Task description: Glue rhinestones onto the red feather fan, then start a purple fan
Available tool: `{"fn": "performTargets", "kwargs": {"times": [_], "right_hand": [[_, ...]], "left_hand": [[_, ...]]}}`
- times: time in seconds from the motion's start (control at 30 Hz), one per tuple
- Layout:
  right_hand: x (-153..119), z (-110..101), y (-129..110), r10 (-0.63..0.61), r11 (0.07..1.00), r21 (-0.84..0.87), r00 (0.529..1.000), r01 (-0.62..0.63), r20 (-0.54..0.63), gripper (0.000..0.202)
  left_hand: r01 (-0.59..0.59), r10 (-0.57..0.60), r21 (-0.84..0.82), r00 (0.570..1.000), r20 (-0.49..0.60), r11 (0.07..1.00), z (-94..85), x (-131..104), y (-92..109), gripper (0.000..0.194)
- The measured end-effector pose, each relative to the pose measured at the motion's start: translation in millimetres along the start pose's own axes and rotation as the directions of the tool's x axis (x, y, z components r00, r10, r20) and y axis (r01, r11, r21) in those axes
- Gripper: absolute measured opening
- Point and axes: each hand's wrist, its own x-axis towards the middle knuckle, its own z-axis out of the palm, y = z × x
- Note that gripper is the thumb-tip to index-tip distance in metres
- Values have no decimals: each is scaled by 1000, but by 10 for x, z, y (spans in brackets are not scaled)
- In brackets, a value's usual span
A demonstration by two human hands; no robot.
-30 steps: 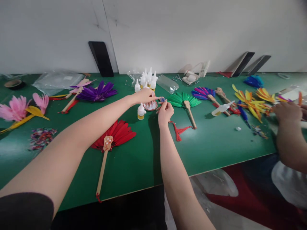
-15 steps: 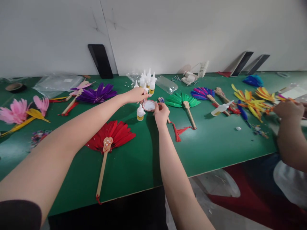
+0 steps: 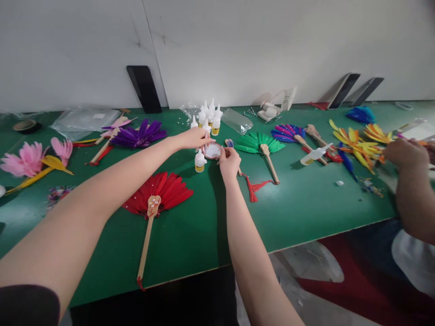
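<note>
A small round dish (image 3: pixel 212 151) with a reddish rim and pale contents sits between my hands on the green table. At its upper left edge, the fingers of my left hand (image 3: pixel 196 137) are pinched together; what they hold, if anything, is too small to see. Thumb and fingers of my right hand (image 3: pixel 229 162) close on the dish's right rim. Just below my left hand stands a glue bottle (image 3: pixel 200 161) with a white cap. Nearer me lies a red feather fan (image 3: pixel 163 194), its wooden handle dotted with small pearls.
Several glue bottles (image 3: pixel 211 117) stand behind my hands. A green feather fan (image 3: pixel 261 144) and a lying glue bottle (image 3: pixel 315 155) are to the right. A purple feather fan (image 3: pixel 139 133) lies left. A co-worker's hand (image 3: pixel 406 156) works among yellow feathers (image 3: pixel 356 140).
The view has shifted very slightly. My hands stay at the dish, with the left fingers moved only a little; the fans and bottles have not moved.
</note>
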Motion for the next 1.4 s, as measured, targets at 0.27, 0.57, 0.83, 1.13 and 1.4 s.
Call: {"fn": "performTargets", "kwargs": {"times": [0.27,0.57,0.83,1.13,1.4], "right_hand": [[-7,1,-11,5,1000,30,1000,-5,-16,28],[-97,-148,-537,-43,968,249,999,42,-4,36],[-1143,-457,-2099,-467,856,476,696,201,545,29],[-1758,-229,-2544,-771,605,367,634,706,52,23],[-1779,7,-2498,-727,558,494,680,667,-97,21]], "left_hand": [[-13,9,-83,999,-51,996,-46,-33,16,39],[-140,-167,-588,884,-437,797,-650,-933,476,34],[-298,-355,-800,777,-520,520,-733,-2421,856,32],[-433,-395,-693,595,-700,576,-904,-2971,980,31],[-553,-434,-625,449,-781,552,-844,-2964,1020,27]]}}
